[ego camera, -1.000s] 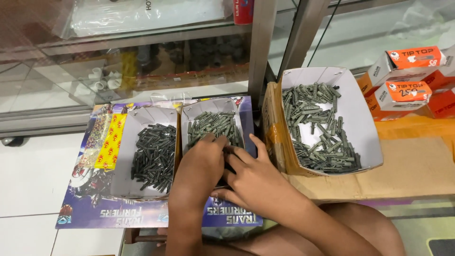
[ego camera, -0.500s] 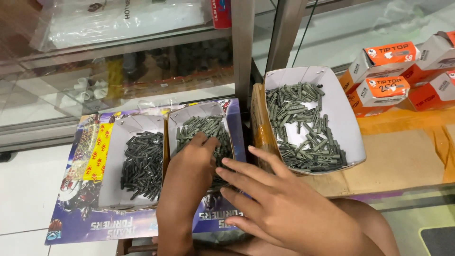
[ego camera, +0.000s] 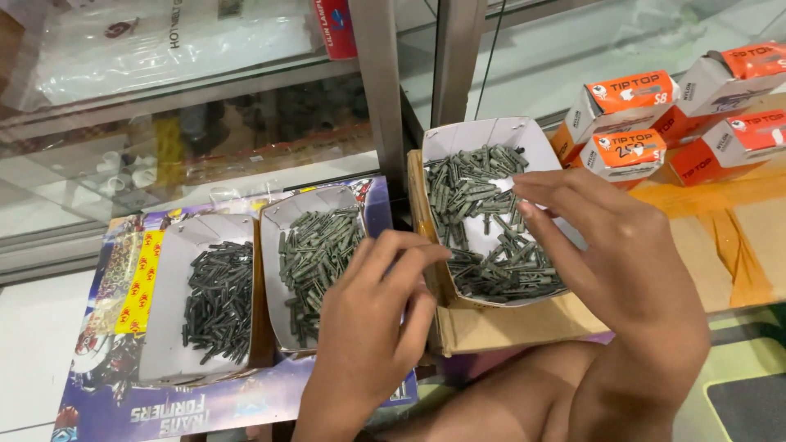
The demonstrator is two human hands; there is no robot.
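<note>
Hands hovering over trays of plugs for sorting: left hand (ego camera: pixel 368 327) pinching fingertips over middle tray (ego camera: pixel 282 214), right hand (ego camera: pixel 606 245) spread above right tray (ego camera: pixel 458 137)

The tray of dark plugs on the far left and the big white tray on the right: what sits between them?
In the head view, a middle tray of grey-green plugs lies between the left tray and the right tray.

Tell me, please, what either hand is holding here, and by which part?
It cannot be told. The left hand hovers curled between the middle tray and right tray; the right hand reaches over the right tray's grey plugs.
</note>
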